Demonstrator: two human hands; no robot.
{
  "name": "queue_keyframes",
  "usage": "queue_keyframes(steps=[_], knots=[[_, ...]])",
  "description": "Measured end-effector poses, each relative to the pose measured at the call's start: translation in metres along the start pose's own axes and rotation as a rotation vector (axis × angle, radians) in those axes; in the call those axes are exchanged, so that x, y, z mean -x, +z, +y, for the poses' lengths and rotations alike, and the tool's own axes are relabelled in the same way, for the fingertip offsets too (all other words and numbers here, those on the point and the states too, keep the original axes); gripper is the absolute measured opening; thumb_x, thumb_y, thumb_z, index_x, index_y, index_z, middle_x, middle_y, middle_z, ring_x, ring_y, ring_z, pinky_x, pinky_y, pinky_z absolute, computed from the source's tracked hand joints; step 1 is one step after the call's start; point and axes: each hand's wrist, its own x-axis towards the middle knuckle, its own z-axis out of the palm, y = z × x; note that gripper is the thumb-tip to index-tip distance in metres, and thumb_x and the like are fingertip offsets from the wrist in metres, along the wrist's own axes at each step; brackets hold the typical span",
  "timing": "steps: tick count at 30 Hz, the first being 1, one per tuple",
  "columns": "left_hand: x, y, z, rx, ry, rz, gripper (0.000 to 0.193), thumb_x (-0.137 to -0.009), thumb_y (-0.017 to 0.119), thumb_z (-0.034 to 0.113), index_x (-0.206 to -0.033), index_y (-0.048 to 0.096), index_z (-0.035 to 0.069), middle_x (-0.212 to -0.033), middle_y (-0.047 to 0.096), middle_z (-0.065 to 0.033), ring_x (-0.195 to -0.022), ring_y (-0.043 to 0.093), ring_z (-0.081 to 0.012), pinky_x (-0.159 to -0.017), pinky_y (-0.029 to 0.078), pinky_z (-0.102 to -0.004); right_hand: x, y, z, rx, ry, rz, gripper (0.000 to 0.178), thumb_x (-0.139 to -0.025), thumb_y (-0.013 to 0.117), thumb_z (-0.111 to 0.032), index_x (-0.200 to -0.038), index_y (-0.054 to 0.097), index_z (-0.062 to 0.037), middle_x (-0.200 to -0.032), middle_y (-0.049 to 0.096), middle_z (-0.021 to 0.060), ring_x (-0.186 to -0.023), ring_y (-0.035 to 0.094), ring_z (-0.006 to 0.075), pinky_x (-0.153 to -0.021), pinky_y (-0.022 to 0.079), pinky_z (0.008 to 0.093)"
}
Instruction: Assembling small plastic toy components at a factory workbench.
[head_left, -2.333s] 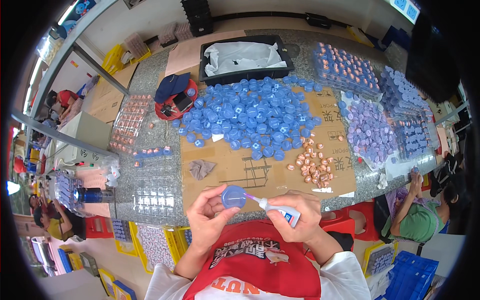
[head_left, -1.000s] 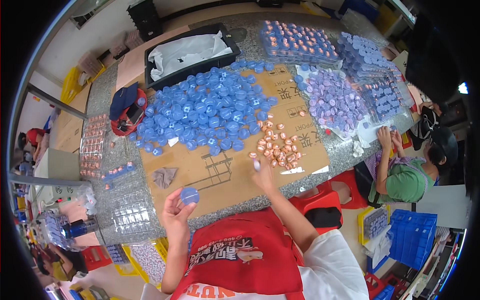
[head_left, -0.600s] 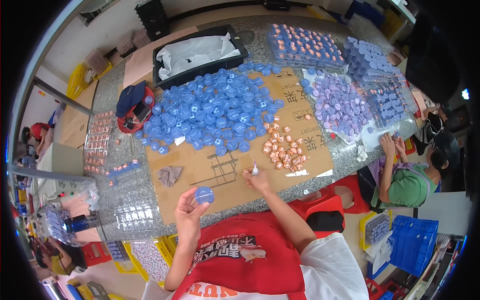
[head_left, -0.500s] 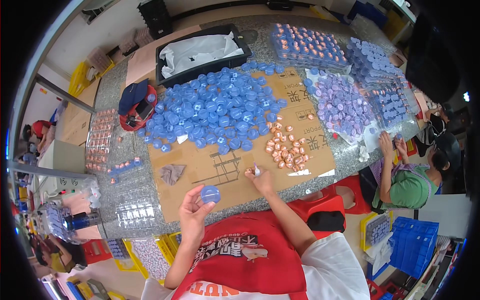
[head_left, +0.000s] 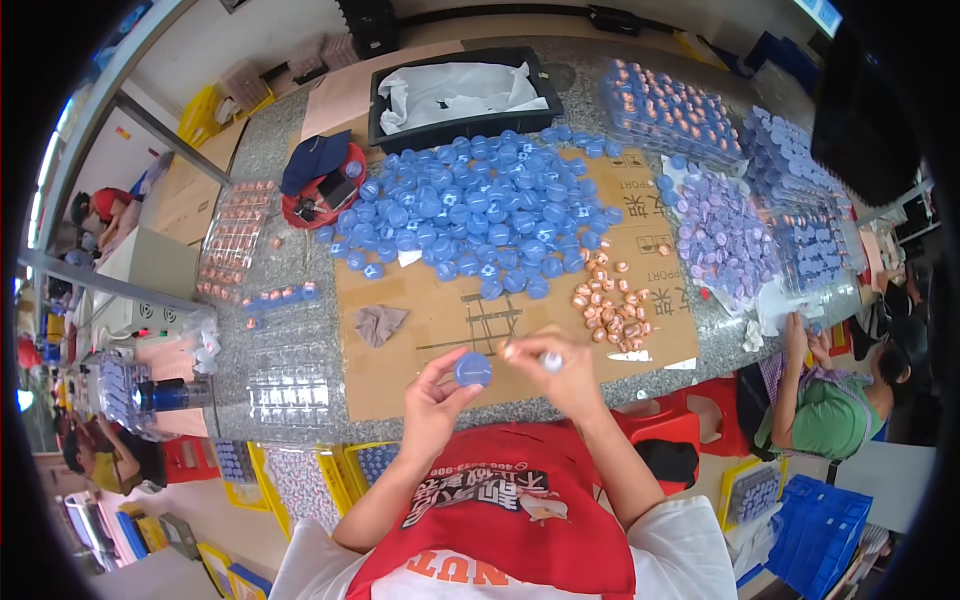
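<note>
My left hand (head_left: 436, 400) pinches a translucent blue round cup-like piece (head_left: 472, 369) between thumb and fingers, above the near part of the cardboard. Close to its right, my right hand (head_left: 568, 375) is closed around a slim white tube (head_left: 551, 362), seen nearly end-on. A small copper-coloured piece (head_left: 508, 350) shows at that hand's fingertips, a short gap from the blue piece. Beyond both hands spreads a large heap of similar blue pieces (head_left: 470, 205). To the right of it lies a smaller pile of copper-and-white pieces (head_left: 612, 310).
A black bin (head_left: 450, 118) lined with white sheeting stands behind the heap. A red bowl (head_left: 350, 190) with a dark cap sits left, and a grey cloth (head_left: 380, 325) lies nearer. Purple discs (head_left: 725, 240) and filled trays (head_left: 670, 110) occupy the right. A co-worker (head_left: 830, 400) sits there.
My right hand has come from the copper pieces' side toward my left hand, bringing the tube and a small copper piece. The hands are now close together. The whole view has shifted slightly.
</note>
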Motion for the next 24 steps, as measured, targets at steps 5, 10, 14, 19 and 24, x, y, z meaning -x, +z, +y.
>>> queue_keyframes(steps=[5, 10, 14, 19, 24], knots=[[0.007, -0.003, 0.004, 0.002, 0.055, -0.050, 0.043, -0.077, 0.054, -0.008, -0.118, 0.042, -0.001, -0.099, 0.058, -0.0120, -0.087, 0.058, -0.0132, -0.072, 0.047, -0.0212, 0.018, 0.015, -0.043, 0.394, -0.449, -0.204, 0.018, -0.066, 0.068, -0.001, -0.083, 0.065, -0.0044, -0.076, 0.058, 0.0065, -0.066, 0.059, 0.0162, -0.057, 0.048, 0.0260], [0.009, -0.006, 0.007, -0.013, 0.076, -0.022, 0.042, -0.077, 0.055, -0.008, -0.117, 0.043, 0.000, -0.095, 0.060, -0.0117, -0.083, 0.058, -0.0128, -0.069, 0.048, -0.0211, 0.028, 0.026, -0.050, 0.548, -0.518, -0.154, 0.017, -0.066, 0.066, -0.002, -0.083, 0.064, -0.0058, -0.077, 0.058, 0.0045, -0.066, 0.060, 0.0179, -0.057, 0.049, 0.0280], [0.008, 0.004, -0.001, -0.377, 0.237, 0.030, 0.040, -0.077, 0.054, -0.006, -0.116, 0.044, -0.002, -0.097, 0.058, -0.0138, -0.084, 0.058, -0.0149, -0.069, 0.049, -0.0239, 0.025, 0.011, -0.027, 0.574, -0.705, -0.090, 0.017, -0.068, 0.063, -0.006, -0.085, 0.061, -0.0088, -0.080, 0.058, 0.0024, -0.067, 0.059, 0.0180, -0.056, 0.049, 0.0284], [0.004, 0.013, 0.000, -0.241, 0.150, -0.042, 0.044, -0.076, 0.057, 0.002, -0.117, 0.041, -0.004, -0.098, 0.058, -0.0118, -0.087, 0.057, -0.0152, -0.076, 0.047, -0.0254, 0.019, -0.003, -0.037, 0.485, -0.679, -0.223, 0.017, -0.070, 0.062, -0.009, -0.086, 0.058, -0.0042, -0.090, 0.052, 0.0067, -0.064, 0.058, 0.0213, -0.053, 0.048, 0.0293], [0.002, 0.024, -0.007, -0.313, 0.246, -0.099, 0.042, -0.074, 0.050, -0.013, -0.115, 0.042, -0.005, -0.102, 0.050, -0.0129, -0.089, 0.057, -0.0185, -0.075, 0.048, -0.0256, 0.034, -0.019, -0.034, 0.436, -0.592, -0.166, 0.019, -0.070, 0.062, -0.009, -0.087, 0.057, -0.0012, -0.090, 0.050, 0.0081, -0.066, 0.057, 0.0243, -0.054, 0.047, 0.0326]])
